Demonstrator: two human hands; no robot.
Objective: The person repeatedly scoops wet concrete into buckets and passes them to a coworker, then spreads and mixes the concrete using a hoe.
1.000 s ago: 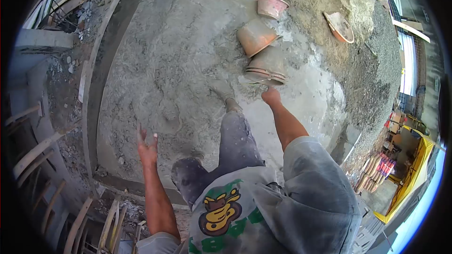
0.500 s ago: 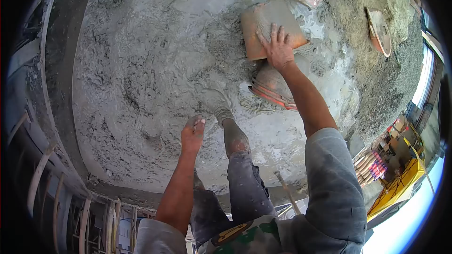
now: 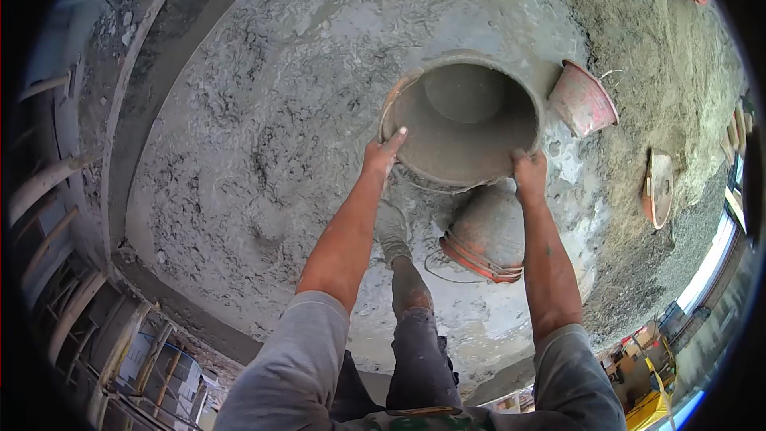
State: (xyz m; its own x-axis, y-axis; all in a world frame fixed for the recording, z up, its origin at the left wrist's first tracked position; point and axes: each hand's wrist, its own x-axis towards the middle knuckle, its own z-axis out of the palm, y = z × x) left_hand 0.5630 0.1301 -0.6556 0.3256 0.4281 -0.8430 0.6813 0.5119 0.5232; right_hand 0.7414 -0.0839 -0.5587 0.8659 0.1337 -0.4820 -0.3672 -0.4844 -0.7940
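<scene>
A large bucket [image 3: 471,140], coated inside with grey cement, is held in front of me with its mouth facing me. My left hand [image 3: 383,153] grips the rim at its lower left, thumb over the edge. On the lower right of the same rim, my right hand [image 3: 528,172] is closed with the fingers partly hidden. Below the bucket, a stack of cement-stained orange buckets [image 3: 491,231] lies on its side on the wet concrete [image 3: 263,136], rims toward me. A wire handle loops out from the stack.
A pinkish bucket [image 3: 581,100] lies tipped on the right, beside a sand and gravel heap [image 3: 638,64]. Another orange-rimmed container [image 3: 659,189] rests on that heap. Wooden poles [image 3: 52,183] stand beyond the slab's left edge. My boot [image 3: 391,231] stands in the wet concrete.
The bucket, lying on its side under my right hand before, is now raised and turned mouth toward me. My left hand has come up from empty to grip its rim. The view has shifted.
</scene>
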